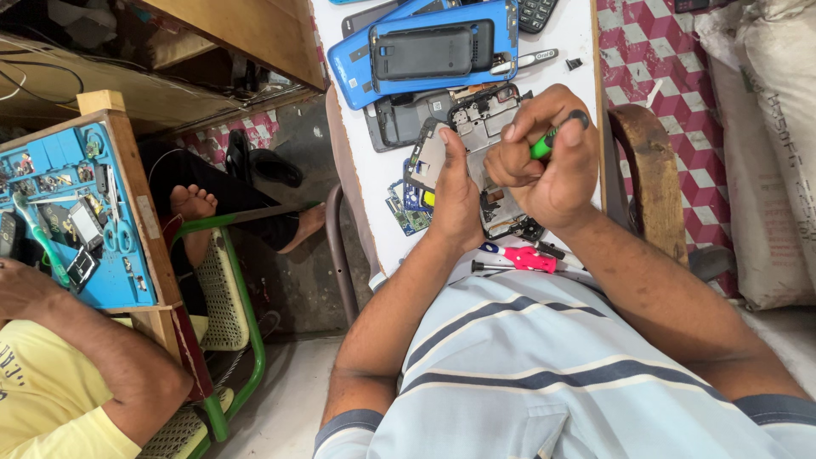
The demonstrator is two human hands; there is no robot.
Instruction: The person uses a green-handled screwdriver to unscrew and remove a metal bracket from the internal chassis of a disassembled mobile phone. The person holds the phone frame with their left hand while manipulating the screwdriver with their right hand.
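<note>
Green screwdriver [548,143] in right hand [544,166]; two phones open.

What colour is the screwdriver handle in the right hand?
Bright green with a black cap, on the small screwdriver in the right hand; head view.

A large off-white woven sack [765,153] with faint printing stood at the right edge, beside the white table [582,25]. No lit screens or signs showed.

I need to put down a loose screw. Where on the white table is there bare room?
Bare white table lies right of the blue phone cover, around the pen. A narrow strip runs along the left edge. It is crowded around both hands and the opened phone.
</note>
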